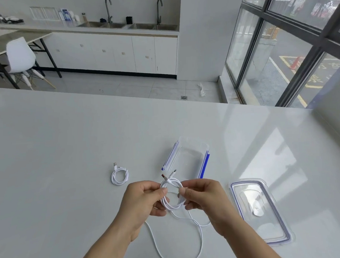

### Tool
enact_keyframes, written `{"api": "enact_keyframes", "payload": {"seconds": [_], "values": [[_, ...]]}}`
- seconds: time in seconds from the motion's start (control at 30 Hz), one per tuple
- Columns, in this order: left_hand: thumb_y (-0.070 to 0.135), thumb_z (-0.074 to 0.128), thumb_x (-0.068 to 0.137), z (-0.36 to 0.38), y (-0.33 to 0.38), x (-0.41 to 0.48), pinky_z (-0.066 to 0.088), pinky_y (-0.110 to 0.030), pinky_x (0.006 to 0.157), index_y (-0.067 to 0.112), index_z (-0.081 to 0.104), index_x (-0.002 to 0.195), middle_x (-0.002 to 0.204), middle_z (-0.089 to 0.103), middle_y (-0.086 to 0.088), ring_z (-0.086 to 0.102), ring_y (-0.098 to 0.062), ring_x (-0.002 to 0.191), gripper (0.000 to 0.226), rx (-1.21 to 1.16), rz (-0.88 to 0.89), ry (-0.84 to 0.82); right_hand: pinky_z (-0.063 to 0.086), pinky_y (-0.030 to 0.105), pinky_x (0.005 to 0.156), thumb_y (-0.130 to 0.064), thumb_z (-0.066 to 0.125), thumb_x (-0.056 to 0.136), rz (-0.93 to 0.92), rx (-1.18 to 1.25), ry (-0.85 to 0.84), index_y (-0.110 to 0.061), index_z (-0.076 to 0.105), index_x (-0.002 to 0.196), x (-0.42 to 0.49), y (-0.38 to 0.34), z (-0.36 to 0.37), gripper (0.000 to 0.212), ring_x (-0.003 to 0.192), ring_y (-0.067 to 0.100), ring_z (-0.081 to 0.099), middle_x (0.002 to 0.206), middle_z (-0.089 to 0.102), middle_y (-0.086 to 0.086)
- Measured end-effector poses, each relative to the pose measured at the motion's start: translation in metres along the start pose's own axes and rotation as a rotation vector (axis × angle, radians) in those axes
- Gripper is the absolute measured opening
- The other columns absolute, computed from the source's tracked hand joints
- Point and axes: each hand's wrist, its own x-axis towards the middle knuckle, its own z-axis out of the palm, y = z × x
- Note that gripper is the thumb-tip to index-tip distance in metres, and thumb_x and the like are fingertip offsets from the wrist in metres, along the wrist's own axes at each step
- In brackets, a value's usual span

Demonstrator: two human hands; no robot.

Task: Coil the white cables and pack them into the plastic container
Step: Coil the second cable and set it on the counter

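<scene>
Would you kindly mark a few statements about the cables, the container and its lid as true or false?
1. The left hand and right hand both hold the partly coiled cable. True.
2. The lid sits on the container. False: it lies on the table, to the container's right.
3. The other, coiled cable lies inside the container. False: the container looks empty; this cable lies on the table to its left.
4. Part of the partly coiled cable trails loose on the table. True.
</scene>
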Motion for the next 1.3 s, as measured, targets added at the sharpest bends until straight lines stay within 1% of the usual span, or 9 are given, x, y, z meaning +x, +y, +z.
{"api": "enact_keyframes", "payload": {"seconds": [0.17, 0.27, 0.37, 0.47, 0.57, 0.77, 1.0, 1.13, 1.3], "values": [[0.007, 0.074, 0.087, -0.016, -0.007, 0.002, 0.06, -0.034, 0.056, 0.005, 0.079, 0.081, 0.069, 0.074, -0.011, 0.064, -0.023, 0.057, 0.008, -0.048, -0.012, 0.045, 0.059, 0.034, 0.072, 0.004, 0.074, 0.082, 0.061, 0.299, -0.011, 0.001, 0.066, 0.111, 0.01, 0.007, 0.019, 0.03, 0.081, 0.029, 0.073, 0.095, 0.077, 0.023], [0.007, 0.074, 0.086, -0.02, -0.011, 0.003, 0.062, -0.037, 0.058, 0.006, 0.08, 0.082, 0.069, 0.075, -0.011, 0.064, -0.022, 0.055, 0.007, -0.076, -0.021, 0.081, 0.057, 0.036, 0.073, 0.002, 0.074, 0.08, 0.105, 0.46, -0.1, -0.004, 0.069, 0.107, 0.013, 0.009, 0.027, 0.028, 0.08, 0.028, 0.07, 0.092, 0.072, 0.019], [0.009, 0.074, 0.087, -0.024, -0.015, 0.004, 0.062, -0.038, 0.059, 0.008, 0.08, 0.083, 0.07, 0.076, -0.01, 0.066, -0.02, 0.056, 0.007, -0.059, -0.023, 0.093, 0.058, 0.035, 0.074, -0.003, 0.066, 0.092, 0.106, 0.385, -0.166, -0.003, 0.073, 0.106, 0.015, 0.009, 0.031, 0.015, 0.082, 0.026, 0.069, 0.095, 0.072, 0.019], [0.011, 0.075, 0.087, -0.032, -0.02, 0.004, 0.06, -0.035, 0.058, 0.01, 0.08, 0.084, 0.07, 0.076, -0.008, 0.067, -0.02, 0.059, 0.007, -0.031, -0.028, 0.083, 0.058, 0.031, 0.075, -0.016, 0.063, 0.099, 0.055, 0.147, -0.196, -0.007, 0.077, 0.111, 0.018, 0.007, 0.037, 0.02, 0.083, 0.022, 0.07, 0.098, 0.076, 0.016], [0.012, 0.074, 0.088, -0.04, -0.025, 0.003, 0.061, -0.036, 0.059, 0.01, 0.08, 0.085, 0.071, 0.076, -0.009, 0.066, -0.021, 0.06, 0.007, -0.032, -0.04, 0.091, 0.058, 0.03, 0.075, -0.007, 0.064, 0.097, 0.044, 0.098, -0.135, -0.006, 0.078, 0.105, 0.023, 0.012, 0.045, 0.017, 0.08, 0.021, 0.071, 0.095, 0.078, 0.018], [0.012, 0.074, 0.088, -0.051, -0.036, 0.005, 0.062, -0.038, 0.059, 0.012, 0.08, 0.084, 0.069, 0.075, -0.008, 0.064, -0.02, 0.057, 0.007, -0.036, -0.041, 0.132, 0.057, 0.031, 0.071, 0.005, 0.066, 0.09, 0.159, 0.351, -0.068, 0.006, 0.067, 0.113, 0.031, 0.027, 0.065, 0.023, 0.079, 0.025, 0.07, 0.094, 0.076, 0.021], [0.016, 0.075, 0.088, -0.06, -0.047, 0.01, 0.061, -0.036, 0.058, 0.012, 0.081, 0.084, 0.069, 0.072, -0.007, 0.063, -0.019, 0.056, 0.008, -0.041, -0.047, 0.159, 0.06, 0.033, 0.068, 0.006, 0.065, 0.09, 0.294, 0.63, -0.097, 0.0, 0.064, 0.114, 0.038, 0.04, 0.079, 0.025, 0.075, 0.026, 0.071, 0.096, 0.076, 0.021], [0.013, 0.073, 0.089, -0.067, -0.053, 0.015, 0.061, -0.035, 0.057, 0.014, 0.08, 0.086, 0.071, 0.075, -0.008, 0.065, -0.018, 0.058, 0.008, -0.044, -0.064, 0.202, 0.059, 0.034, 0.074, 0.001, 0.065, 0.091, 0.248, 0.456, -0.116, 0.004, 0.064, 0.118, 0.045, 0.044, 0.083, 0.027, 0.083, 0.027, 0.071, 0.102, 0.076, 0.02], [0.009, 0.071, 0.09, -0.083, -0.065, 0.025, 0.059, -0.031, 0.054, 0.014, 0.076, 0.094, 0.075, 0.078, -0.014, 0.07, -0.02, 0.059, 0.008, -0.046, -0.08, 0.243, 0.059, 0.033, 0.075, -0.005, 0.067, 0.089, 0.147, -0.128, -0.106, -0.01, 0.076, 0.101, 0.057, 0.047, 0.091, 0.016, 0.076, 0.019, 0.07, 0.093, 0.08, 0.014]]}}
